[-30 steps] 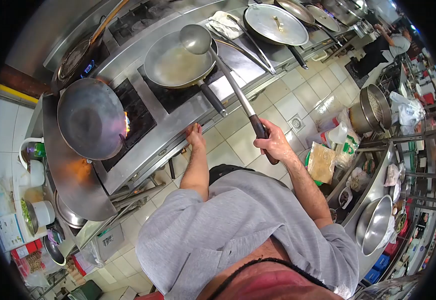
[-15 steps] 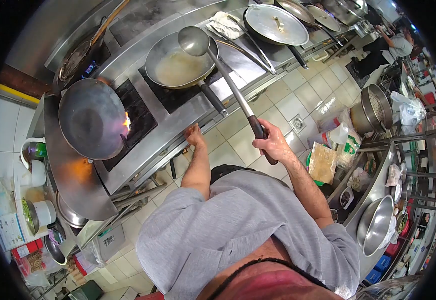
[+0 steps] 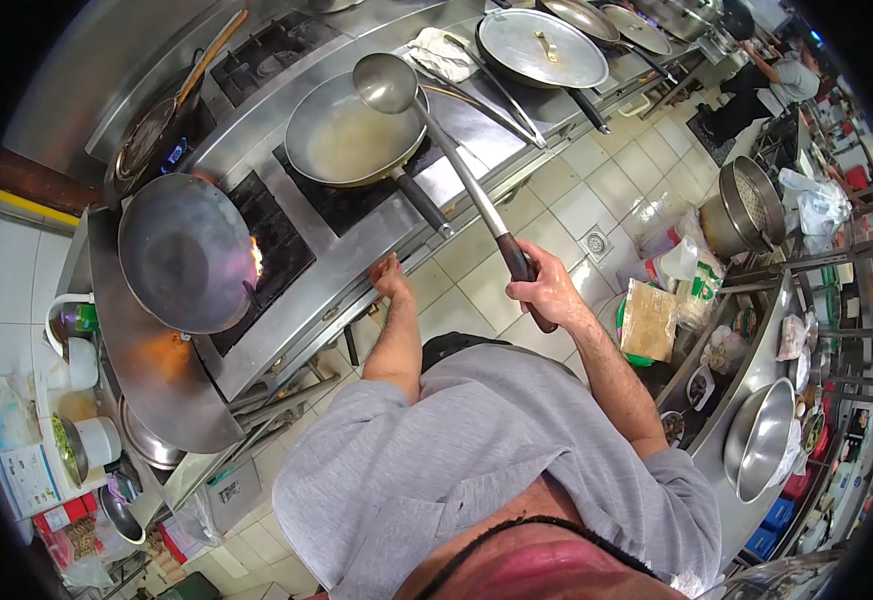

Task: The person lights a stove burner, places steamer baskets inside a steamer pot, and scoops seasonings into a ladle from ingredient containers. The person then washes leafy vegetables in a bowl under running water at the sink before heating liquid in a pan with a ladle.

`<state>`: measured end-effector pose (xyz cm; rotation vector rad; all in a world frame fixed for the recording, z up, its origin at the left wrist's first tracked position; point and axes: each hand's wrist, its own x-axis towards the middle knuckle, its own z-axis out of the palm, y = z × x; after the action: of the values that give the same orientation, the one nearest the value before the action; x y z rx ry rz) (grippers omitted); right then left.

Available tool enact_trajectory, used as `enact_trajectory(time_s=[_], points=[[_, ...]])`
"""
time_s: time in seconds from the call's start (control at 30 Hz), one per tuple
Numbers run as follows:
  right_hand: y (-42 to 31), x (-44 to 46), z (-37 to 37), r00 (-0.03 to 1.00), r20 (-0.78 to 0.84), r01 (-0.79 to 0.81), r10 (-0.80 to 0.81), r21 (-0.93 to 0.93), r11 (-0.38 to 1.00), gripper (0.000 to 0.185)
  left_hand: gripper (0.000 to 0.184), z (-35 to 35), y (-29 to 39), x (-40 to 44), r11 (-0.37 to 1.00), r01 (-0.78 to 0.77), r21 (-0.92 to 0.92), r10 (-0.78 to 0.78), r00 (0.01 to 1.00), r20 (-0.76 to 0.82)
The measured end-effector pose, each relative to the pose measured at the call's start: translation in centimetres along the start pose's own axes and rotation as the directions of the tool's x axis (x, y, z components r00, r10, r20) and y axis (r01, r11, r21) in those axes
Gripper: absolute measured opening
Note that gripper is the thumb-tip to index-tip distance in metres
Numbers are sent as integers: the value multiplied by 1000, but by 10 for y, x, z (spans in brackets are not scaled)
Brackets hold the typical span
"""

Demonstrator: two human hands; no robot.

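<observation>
My right hand [image 3: 546,287] is closed around the dark handle of a long metal ladle [image 3: 471,190]. The ladle's bowl hangs over the right rim of a frying pan [image 3: 356,135], which holds cloudy, pale liquid on a burner. My left hand [image 3: 392,277] is at the stove's front edge, below the pan's handle. Its fingers are curled against the front panel, and what they grip is hidden. Left of the pan, a dark wok [image 3: 184,255] sits tilted with a bare inside, and a flame shows at its right rim.
A lidded pan [image 3: 541,48], tongs [image 3: 496,95] and a white cloth [image 3: 443,54] lie farther right on the stove. Behind the wok stands another dark pan [image 3: 146,140] over a blue flame. Steel bowls [image 3: 759,440] rest on the right-hand counter. A person [image 3: 781,85] is at the far right.
The view has shifted slightly, and the haze over the back burner has thinned. Both hands and the ladle keep nearly the same positions.
</observation>
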<state>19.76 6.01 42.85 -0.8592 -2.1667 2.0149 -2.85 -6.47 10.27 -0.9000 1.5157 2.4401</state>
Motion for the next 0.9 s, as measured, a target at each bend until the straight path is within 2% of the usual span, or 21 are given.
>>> enact_trajectory(time_s=[0.13, 0.2, 0.23, 0.27, 0.3, 0.37, 0.43, 0.5, 0.57, 0.63, 0.67, 0.77, 0.8, 0.83, 0.9], points=[[3, 1, 2, 1000, -1, 14, -14, -4, 1000, 62, 33, -5, -12, 13, 994, -33, 100, 34, 999, -13], [4, 1, 4, 1000, -1, 21, -21, -6, 1000, 62, 35, -9, -20, 13, 988, -89, 128, 76, 992, 104], [3, 0, 6, 1000, 1, 7, -7, 26, 1000, 61, 35, -7, -18, 2, 988, -87, 125, 74, 992, 106], [2, 1, 6, 1000, 2, -5, 5, 57, 998, 61, 43, -2, -10, -20, 980, 160, 114, -177, 973, 152], [1, 4, 6, 1000, -4, 0, 1, 55, 998, 61, 54, 6, 2, -45, 910, 397, 117, -413, 889, 199], [-1, 9, 7, 999, 45, -24, 19, 122, 992, 64, 70, 27, 44, -107, 809, 560, 177, -552, 622, 556], [-6, 15, 12, 995, 103, -30, 13, 159, 987, 64, 70, 54, 85, -145, 772, 628, 102, -473, 460, 751], [0, 18, 19, 998, 49, -45, 35, 231, 972, 65, 66, 81, 126, -164, 720, 692, -60, -293, 380, 877], [-2, 18, 25, 997, 67, -53, 38, 233, 971, 62, 49, 101, 135, -147, 713, 699, -55, -295, 371, 881], [1, 16, 27, 999, 38, -22, 8, 386, 922, 59, 32, 109, 130, -135, 710, 704, 19, -347, 327, 879], [-1, 15, 25, 997, 72, -13, -17, 394, 919, 56, 23, 111, 133, -137, 695, 719, -1, -376, 364, 852], [4, 9, 23, 996, 76, 11, -51, 451, 893, 55, 25, 115, 135, -127, 732, 681, 24, -350, 346, 871], [9, 6, 23, 996, 51, 46, -78, 455, 889, 56, 27, 116, 129, -119, 701, 712, 50, -401, 336, 852], [8, 1, 24, 998, 37, 29, -52, 467, 884, 55, 27, 120, 130, -121, 771, 636, 23, -364, 411, 836], [8, -9, 22, 998, 20, 47, -64, 470, 881, 56, 26, 112, 133, -122, 813, 581, 48, -357, 430, 829]])
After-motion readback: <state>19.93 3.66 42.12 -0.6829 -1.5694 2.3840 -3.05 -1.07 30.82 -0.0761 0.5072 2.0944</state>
